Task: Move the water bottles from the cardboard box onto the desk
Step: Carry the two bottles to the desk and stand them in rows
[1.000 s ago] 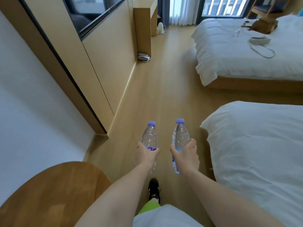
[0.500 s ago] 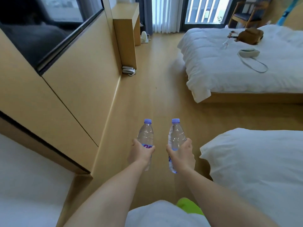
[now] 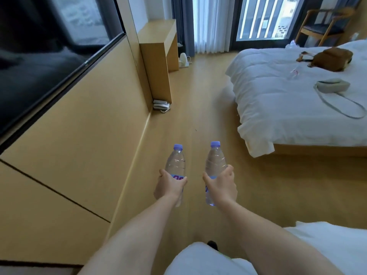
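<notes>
Two clear water bottles with purple caps are held upright in front of me over the wooden floor. My left hand point(image 3: 170, 184) grips the left bottle point(image 3: 176, 162) around its labelled middle. My right hand point(image 3: 221, 184) grips the right bottle point(image 3: 215, 160) the same way. A wooden desk point(image 3: 158, 34) stands against the left wall, well ahead near the window. No cardboard box is in view.
A wood-panelled wall point(image 3: 79, 135) with a dark screen point(image 3: 39, 62) runs along the left. A white bed point(image 3: 297, 100) with a brown bag point(image 3: 331, 58) and a grey bag point(image 3: 331, 86) lies on the right. A white phone point(image 3: 160, 105) sits on the floor by the desk; a chair point(image 3: 325, 24) stands by the window.
The view has advanced along the aisle and lifted; the round table and the nearest bed have slid out of sight. Both hands keep the bottles upright in the same grip.
</notes>
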Available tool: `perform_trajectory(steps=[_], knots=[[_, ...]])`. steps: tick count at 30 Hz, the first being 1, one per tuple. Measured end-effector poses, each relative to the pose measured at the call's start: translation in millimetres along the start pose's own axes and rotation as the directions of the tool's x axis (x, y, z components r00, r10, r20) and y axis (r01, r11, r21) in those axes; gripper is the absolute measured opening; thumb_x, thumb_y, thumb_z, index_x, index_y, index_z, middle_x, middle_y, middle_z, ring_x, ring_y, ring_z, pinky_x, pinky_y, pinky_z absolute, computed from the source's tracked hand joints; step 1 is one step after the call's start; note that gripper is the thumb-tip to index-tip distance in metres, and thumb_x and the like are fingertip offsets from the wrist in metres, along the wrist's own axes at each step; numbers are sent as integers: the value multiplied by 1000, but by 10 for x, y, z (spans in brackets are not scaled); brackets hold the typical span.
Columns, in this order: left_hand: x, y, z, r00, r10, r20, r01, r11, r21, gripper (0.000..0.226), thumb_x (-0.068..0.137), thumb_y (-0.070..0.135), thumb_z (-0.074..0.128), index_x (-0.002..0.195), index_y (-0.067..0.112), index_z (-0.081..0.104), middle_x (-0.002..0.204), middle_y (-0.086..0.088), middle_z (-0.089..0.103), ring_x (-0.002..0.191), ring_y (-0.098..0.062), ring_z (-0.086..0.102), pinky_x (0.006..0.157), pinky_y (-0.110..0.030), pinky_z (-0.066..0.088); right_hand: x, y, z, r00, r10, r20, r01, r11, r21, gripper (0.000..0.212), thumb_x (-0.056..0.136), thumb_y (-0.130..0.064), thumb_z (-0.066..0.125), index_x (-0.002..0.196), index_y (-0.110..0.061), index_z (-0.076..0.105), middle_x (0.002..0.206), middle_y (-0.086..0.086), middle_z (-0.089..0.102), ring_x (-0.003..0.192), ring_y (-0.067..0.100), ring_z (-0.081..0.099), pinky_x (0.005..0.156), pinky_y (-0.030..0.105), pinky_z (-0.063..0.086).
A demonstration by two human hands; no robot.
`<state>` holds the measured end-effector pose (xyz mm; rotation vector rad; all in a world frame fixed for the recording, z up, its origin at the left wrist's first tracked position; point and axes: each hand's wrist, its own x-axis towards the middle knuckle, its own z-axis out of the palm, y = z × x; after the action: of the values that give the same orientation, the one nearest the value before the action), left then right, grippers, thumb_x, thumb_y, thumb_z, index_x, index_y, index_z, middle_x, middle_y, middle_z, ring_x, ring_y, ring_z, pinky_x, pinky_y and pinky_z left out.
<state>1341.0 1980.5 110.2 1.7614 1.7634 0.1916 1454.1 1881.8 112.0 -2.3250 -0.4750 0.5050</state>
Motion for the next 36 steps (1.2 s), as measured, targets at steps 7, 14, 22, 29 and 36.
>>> perform_trajectory(steps=[7, 14, 22, 29, 36], knots=[[908, 1091, 180, 999, -4, -38, 3, 1000, -24, 62, 68, 57, 70, 97, 20, 29, 105, -1, 59, 86, -27, 62, 70, -31, 47, 1363, -492, -70, 1000, -23, 14, 24, 999, -32, 76, 80, -55, 64, 132, -13, 29, 122, 7, 50, 97, 30, 60, 78, 40, 51], [1968, 1895, 547, 1000, -17, 13, 17, 1000, 21, 63, 68, 58, 69, 99, 20, 29, 107, -1, 59, 86, -27, 61, 68, -31, 45, 2699, -825, 80, 1000, -27, -2, 27, 999, -47, 75, 80, -58, 63, 130, -15, 28, 115, 5, 51, 91, 25, 60, 76, 42, 53], [3548, 3152, 719, 999, 28, 30, -29, 999, 37, 65, 69, 57, 70, 105, 17, 33, 111, -3, 59, 92, -28, 61, 69, -31, 42, 4466, -1558, 273, 999, -16, -44, 13, 998, -69, 72, 79, -59, 64, 125, -16, 30, 108, 2, 51, 79, 19, 55, 64, 31, 47], [4634, 4348, 671, 990, 133, 51, -135, 990, 45, 70, 71, 58, 69, 115, 19, 32, 113, -4, 58, 92, -27, 60, 73, -33, 48, 5732, -2151, 351, 999, -8, -53, 7, 1000, -30, 74, 77, -60, 67, 125, -18, 30, 103, -1, 50, 74, 12, 56, 52, 22, 41], [5678, 5138, 999, 993, 74, 89, -76, 997, 22, 63, 72, 57, 70, 105, 22, 29, 112, -4, 58, 94, -27, 61, 81, -37, 53, 7106, -2608, 568, 1000, -29, -9, 29, 998, -51, 81, 77, -62, 66, 131, -15, 28, 115, 4, 53, 86, 18, 60, 64, 31, 52]])
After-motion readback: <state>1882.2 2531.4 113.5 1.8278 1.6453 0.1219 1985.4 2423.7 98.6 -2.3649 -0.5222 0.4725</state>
